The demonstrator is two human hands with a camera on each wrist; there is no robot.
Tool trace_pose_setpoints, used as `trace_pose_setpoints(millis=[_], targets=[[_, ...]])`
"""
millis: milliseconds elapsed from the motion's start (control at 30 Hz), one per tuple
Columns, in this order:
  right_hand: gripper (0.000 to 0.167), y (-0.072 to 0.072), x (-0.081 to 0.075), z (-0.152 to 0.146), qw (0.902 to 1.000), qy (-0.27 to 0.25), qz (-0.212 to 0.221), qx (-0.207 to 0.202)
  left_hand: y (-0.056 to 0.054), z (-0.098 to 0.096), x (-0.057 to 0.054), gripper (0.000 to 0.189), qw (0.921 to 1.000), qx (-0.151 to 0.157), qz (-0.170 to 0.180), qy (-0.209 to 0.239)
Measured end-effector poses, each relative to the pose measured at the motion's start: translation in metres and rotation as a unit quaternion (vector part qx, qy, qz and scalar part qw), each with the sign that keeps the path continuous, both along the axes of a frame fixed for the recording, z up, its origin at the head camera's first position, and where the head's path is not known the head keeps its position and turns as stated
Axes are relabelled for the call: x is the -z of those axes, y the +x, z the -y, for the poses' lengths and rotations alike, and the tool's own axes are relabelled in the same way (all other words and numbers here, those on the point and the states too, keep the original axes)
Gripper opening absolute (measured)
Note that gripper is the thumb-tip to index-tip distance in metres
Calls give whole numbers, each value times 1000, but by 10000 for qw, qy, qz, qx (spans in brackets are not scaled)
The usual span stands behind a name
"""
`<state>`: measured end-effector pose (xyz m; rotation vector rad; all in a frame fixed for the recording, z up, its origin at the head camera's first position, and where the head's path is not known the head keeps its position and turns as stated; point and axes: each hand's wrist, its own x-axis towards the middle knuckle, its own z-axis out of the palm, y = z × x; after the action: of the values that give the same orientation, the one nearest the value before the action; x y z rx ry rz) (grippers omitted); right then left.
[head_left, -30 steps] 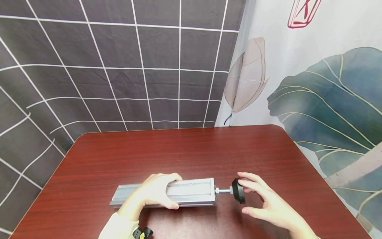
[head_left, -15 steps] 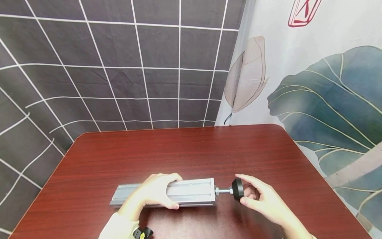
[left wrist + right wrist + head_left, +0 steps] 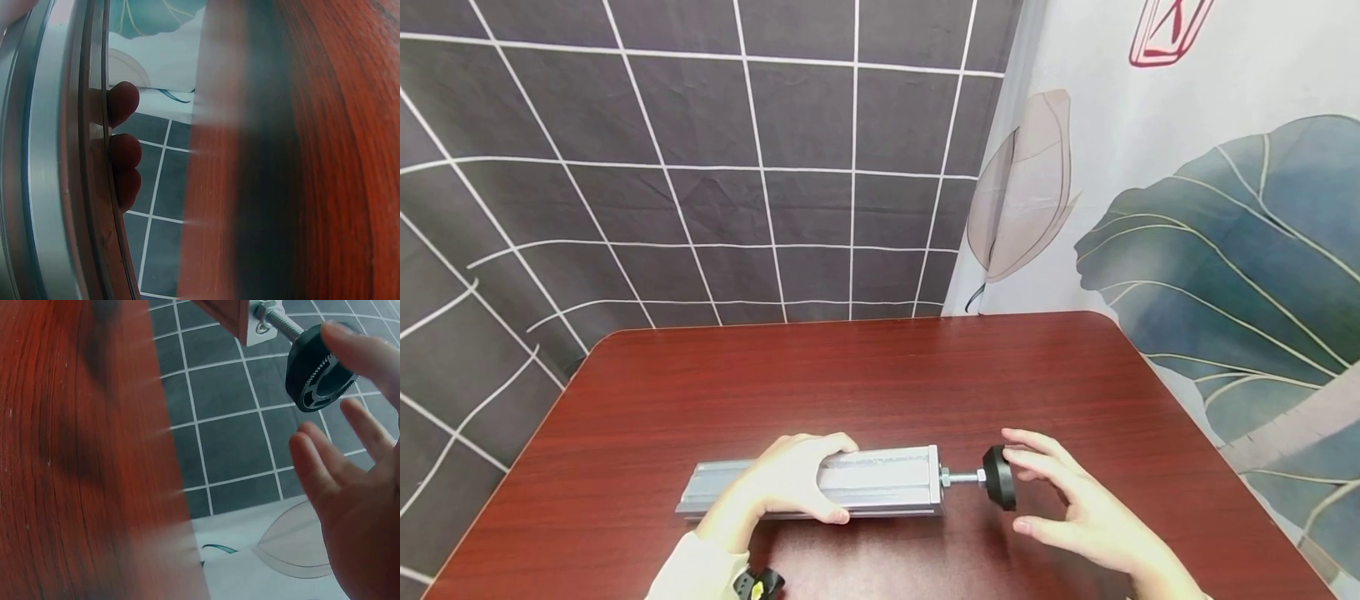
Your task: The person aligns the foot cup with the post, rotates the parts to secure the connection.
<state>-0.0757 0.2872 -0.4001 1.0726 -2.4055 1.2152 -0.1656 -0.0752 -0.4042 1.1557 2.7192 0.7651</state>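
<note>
A silver aluminium profile (image 3: 880,479) lies lengthwise across the near part of the table. My left hand (image 3: 793,479) grips it from above, thumb on the near side; in the left wrist view its fingertips (image 3: 124,103) show past the metal edge. From the profile's right end plate (image 3: 935,481) a threaded rod (image 3: 962,478) with nuts sticks out. It carries a round black levelling foot (image 3: 998,477), whose ribbed underside shows in the right wrist view. Just right of the foot is my right hand (image 3: 1082,508), its fingers and thumb spread apart, fingertips close to the foot's rim.
The reddish-brown wooden table (image 3: 850,375) stretches away behind the profile. A dark grey gridded cloth (image 3: 797,208) hangs at its far edge, and a white leaf-print curtain (image 3: 1210,250) hangs to the right. A small black device (image 3: 758,583) sits at the left sleeve.
Half a second ago my right thumb and fingers were closed in at the levelling foot; now they have spread and moved slightly right. The left hand and the profile keep their place.
</note>
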Motion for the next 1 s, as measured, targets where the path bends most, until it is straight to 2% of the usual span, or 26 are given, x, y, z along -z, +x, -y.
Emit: trace_pose_setpoints(millis=[200,333,467,600,700,800,900,1000], targets=[[68,2,-1,2,9989,-169,438,34,1,-1,-1,64,10000,11,-41,-27],[64,2,0,6,9964,-340,595,506,2,-2,-2,64,10000,7,-42,-46],[48,2,1,11,9908,-504,908,871,2,-3,-3,64,10000,-7,-40,-61],[39,2,-1,14,9895,-576,1055,799,2,-3,-1,64,10000,-56,-15,-67],[45,2,-4,12,9907,-494,987,791,2,-3,0,64,10000,-64,-20,-47],[65,2,-4,7,9934,-412,849,655,1,-3,0,64,10000,-49,-24,-30],[80,1,-1,3,9982,-293,397,330,1,-3,0,64,10000,-51,20,-12],[75,1,2,2,9999,-54,-26,162,1,-2,0,64,9999,-99,65,12]])
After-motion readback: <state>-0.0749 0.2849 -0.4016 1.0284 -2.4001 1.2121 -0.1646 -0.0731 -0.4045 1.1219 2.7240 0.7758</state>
